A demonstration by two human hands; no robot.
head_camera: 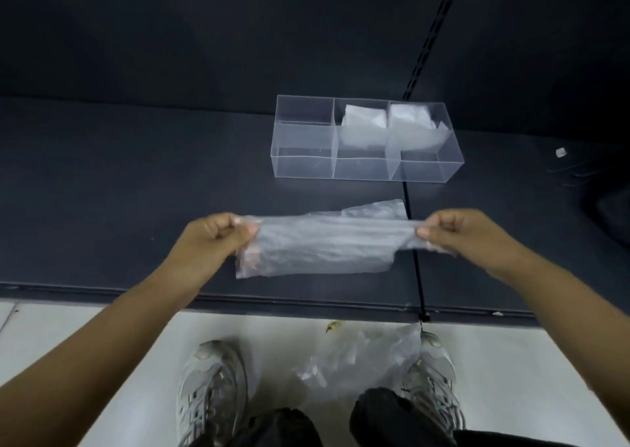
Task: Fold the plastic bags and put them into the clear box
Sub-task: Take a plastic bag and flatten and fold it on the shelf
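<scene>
A folded plastic bag (pixel 324 242) is hanging stretched into a long band above the near part of the dark counter (pixel 136 191), its lower edge drooping toward the counter's front lip. Beyond it, the clear box (pixel 303 165) is sitting on the counter with three compartments in a row; folded bags (pixel 363 126) are lying in the middle and right ones. The counter is running back to a dark wall carrying a slotted rail (pixel 429 34), and a small white scrap (pixel 560 152) is lying far to the right. Below the counter's edge, a pale floor (pixel 102 344) is showing, with loose plastic bags (pixel 358 354) heaped between two grey shoes (pixel 211 385). The left hand (pixel 218 231) is pinching the bag's left end with curled fingers, and the right hand (pixel 456 230) is pinching the right end likewise, both pulling it taut.
</scene>
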